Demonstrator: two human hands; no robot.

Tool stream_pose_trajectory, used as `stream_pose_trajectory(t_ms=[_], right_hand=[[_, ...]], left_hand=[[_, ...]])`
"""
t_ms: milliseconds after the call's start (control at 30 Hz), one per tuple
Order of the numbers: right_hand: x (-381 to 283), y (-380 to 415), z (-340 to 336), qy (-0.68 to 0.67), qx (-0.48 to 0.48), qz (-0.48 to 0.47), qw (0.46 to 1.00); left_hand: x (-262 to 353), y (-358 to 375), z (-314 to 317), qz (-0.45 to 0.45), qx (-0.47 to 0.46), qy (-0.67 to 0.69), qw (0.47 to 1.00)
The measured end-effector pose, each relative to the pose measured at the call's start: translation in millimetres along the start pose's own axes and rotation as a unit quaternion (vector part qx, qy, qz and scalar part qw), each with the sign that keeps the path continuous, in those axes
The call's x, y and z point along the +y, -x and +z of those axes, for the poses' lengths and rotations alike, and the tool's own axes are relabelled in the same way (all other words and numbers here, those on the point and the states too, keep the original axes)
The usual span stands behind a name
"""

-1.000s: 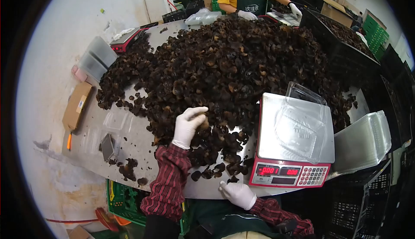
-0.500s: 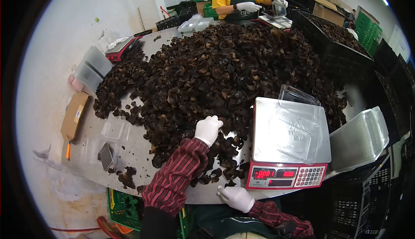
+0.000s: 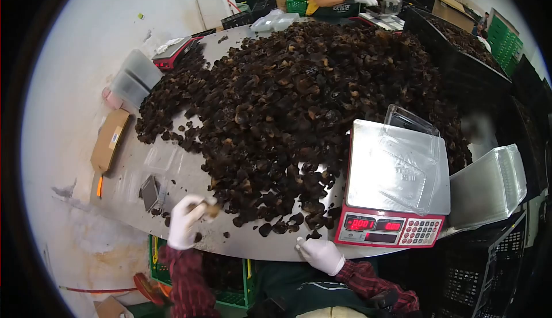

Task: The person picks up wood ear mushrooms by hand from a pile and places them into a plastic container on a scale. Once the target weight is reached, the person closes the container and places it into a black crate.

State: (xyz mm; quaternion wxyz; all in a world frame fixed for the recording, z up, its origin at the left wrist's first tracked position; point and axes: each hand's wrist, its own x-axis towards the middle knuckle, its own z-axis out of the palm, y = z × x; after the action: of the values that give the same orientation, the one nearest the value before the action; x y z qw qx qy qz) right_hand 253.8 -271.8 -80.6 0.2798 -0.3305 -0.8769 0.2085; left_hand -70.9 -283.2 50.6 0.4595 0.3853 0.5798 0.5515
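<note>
- Most of the work looks undone, as I judge it — the heap of dark mushrooms (image 3: 299,111) covers the steel table (image 3: 132,180) almost edge to edge, and the clear tray (image 3: 402,168) on the scale (image 3: 397,186) shows nothing dark inside.
- One small piece (image 3: 208,207) is pinched in the gloved left hand (image 3: 185,221), fingers curled around it; it sits at the hand's 2 o'clock, touching the fingertips.
- From that hand, the heap's near edge lies toward 2 o'clock, close by, and the scale toward 3 o'clock, well apart.
- Right hand (image 3: 322,255) rests on the table's near rim, not gripping anything — loose mushrooms just above it at 12 o'clock, the scale's front at 2 o'clock.
</note>
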Motion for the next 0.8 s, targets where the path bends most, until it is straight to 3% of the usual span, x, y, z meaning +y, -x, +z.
stream_pose_trajectory(t_ms=[33,167,200,233,300,367,500,600,633,733,800], right_hand=[[0.1,-0.4,0.1,-0.005,-0.003,-0.002,1.000],[1.1,-1.9,0.7,0.000,0.008,-0.017,1.000],[2.0,-1.6,1.7,-0.005,0.007,-0.016,1.000],[2.2,-1.4,2.1,-0.010,0.007,-0.014,1.000],[0.1,-1.6,0.2,0.004,0.004,-0.014,1.000],[-0.8,-1.2,-0.5,0.023,0.013,-0.020,0.999],[1.1,2.3,2.1,0.058,0.029,-0.026,0.998],[3.4,6.1,7.9,0.070,0.048,-0.039,0.996],[2.5,4.9,6.7,0.069,0.041,-0.028,0.996],[5.1,5.1,8.3,0.049,0.028,-0.017,0.998],[5.5,4.1,8.2,0.020,0.013,0.014,1.000]], left_hand=[[-5.1,22.9,-27.7,-0.020,0.045,0.006,0.999],[-66.1,84.2,-146.1,-0.116,0.147,-0.236,0.953],[-67.9,91.7,-145.2,-0.024,0.122,-0.510,0.851],[-57.3,92.5,-113.6,-0.043,0.179,-0.707,0.682],[-59.8,71.0,-95.4,0.082,0.166,-0.643,0.744],[-59.5,40.2,-40.8,0.152,0.142,-0.499,0.842],[-47.9,-23.2,85.5,0.278,-0.024,-0.463,0.841],[-55.1,-49.2,155.3,0.329,-0.030,-0.520,0.787],[-61.5,-54.4,171.2,0.333,-0.029,-0.548,0.766],[-90.9,-48.2,188.1,0.305,-0.121,-0.520,0.789],[-103.0,-23.5,184.5,0.335,-0.106,-0.494,0.795]])
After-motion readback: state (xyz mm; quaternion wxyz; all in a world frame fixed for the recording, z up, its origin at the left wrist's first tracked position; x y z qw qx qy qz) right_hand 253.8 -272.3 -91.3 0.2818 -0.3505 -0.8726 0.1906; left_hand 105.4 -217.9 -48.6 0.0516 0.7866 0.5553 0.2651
